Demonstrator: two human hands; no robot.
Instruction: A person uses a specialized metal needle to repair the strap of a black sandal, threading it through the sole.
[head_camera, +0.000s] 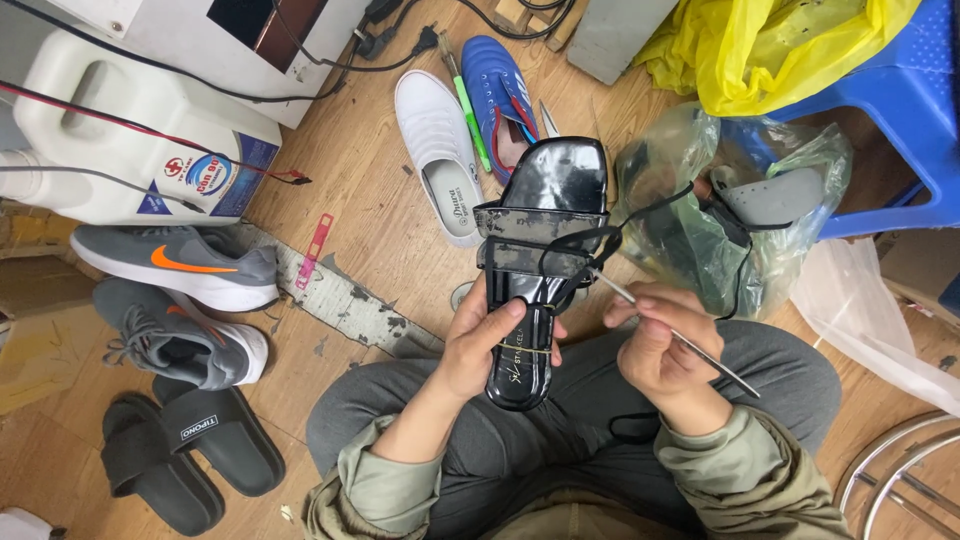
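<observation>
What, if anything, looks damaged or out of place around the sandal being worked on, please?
The black sandal in the left hand has scuffed, dusty straps, and a loose black cord trails from them. The right hand holds a thin metal tool at the strap. On the wooden floor, a strip of grey, flaking patch looks worn.
</observation>
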